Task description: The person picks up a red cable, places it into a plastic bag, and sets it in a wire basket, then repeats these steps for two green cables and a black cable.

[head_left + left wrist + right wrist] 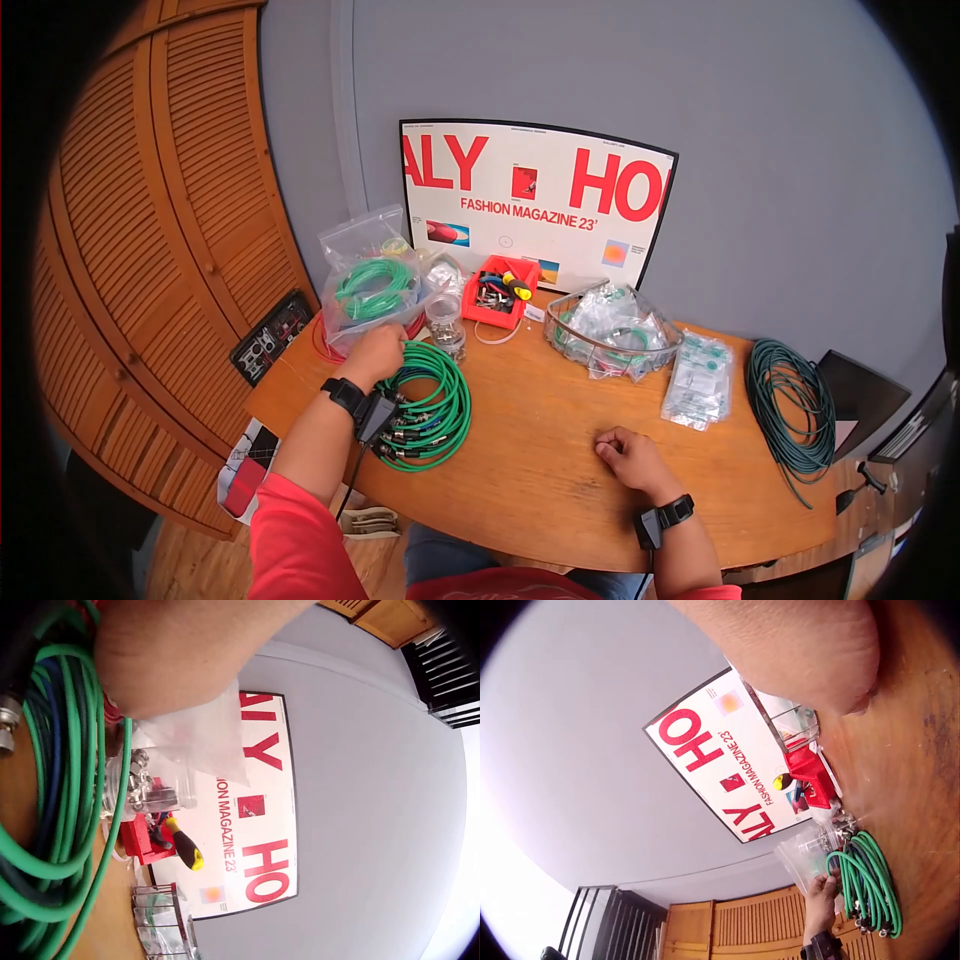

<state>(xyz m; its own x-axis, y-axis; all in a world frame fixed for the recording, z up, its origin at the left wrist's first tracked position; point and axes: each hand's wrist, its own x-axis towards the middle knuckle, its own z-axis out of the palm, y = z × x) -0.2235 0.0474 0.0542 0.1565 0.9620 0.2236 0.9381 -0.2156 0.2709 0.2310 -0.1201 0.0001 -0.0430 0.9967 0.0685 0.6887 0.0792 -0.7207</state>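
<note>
Left hand: On my head feed, the left hand reaches to the far-left edge of the coil, its fingers curled; the right wrist feed shows it apparently pinching one green strand, slightly raised.
Right hand: Loosely curled on the table, holding nothing that I can see, well apart from the coil.
Coil: The green coil lies on the table's left side, in front of the bag and near the jars.
Risk: I judge that a hard pull on that one strand could tighten or tangle the loops, since the others lie loose around it. Plugs bunched on the near side could snag neighbouring turns. A sideways swing could knock the jars, which stand close by.
Direction: The coil is a loop with no single pointing end. I read its long axis as running away from the person, with the plugs toward the near-left side.
</note>
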